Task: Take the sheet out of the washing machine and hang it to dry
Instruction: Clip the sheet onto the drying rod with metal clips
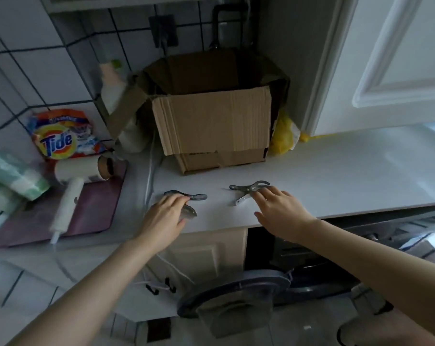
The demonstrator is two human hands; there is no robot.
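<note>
Two large grey metal clothes clips lie on the white countertop (336,176). My left hand (165,219) grips the left clip (197,196), its fingers curled over the clip's middle. With fairly straight fingers and the thumb spread apart, my right hand (279,211) touches the right clip (246,189). Below the counter stands the dark washing machine (311,248) with its round door (234,293) swung open. No sheet shows in the view.
An open cardboard box (211,126) stands at the back of the counter, a yellow bag (282,136) beside it. To the left are a Tide bag (61,136), a lint roller (71,193) on a purple mat (86,213) and folded cloths (14,176). A white door (398,58) is at the right.
</note>
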